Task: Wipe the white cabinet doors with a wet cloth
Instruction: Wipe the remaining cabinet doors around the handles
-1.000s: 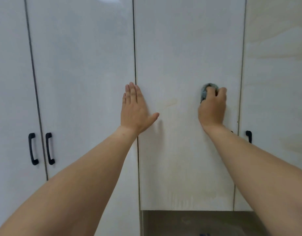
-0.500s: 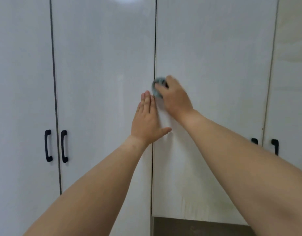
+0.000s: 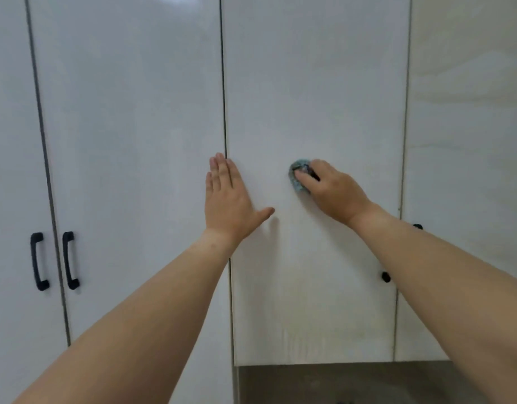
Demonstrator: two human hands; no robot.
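Note:
A white cabinet door (image 3: 315, 83) fills the middle of the view. My right hand (image 3: 333, 192) grips a bunched grey-blue cloth (image 3: 298, 177) and holds it against this door at mid height. Only the cloth's left part shows past my fingers. My left hand (image 3: 228, 202) lies flat with straight fingers across the seam between this door and the taller white door (image 3: 129, 112) to its left.
Two black handles (image 3: 39, 260) (image 3: 70, 259) sit on the doors at the left. Another black handle (image 3: 385, 277) shows partly behind my right forearm. A further white door (image 3: 470, 112) stands at the right. Below the middle door is a grey surface (image 3: 324, 383).
My right hand swept the cloth from the door's right side to the left seam, then back toward the door's middle. My left hand stayed flat on the seam.

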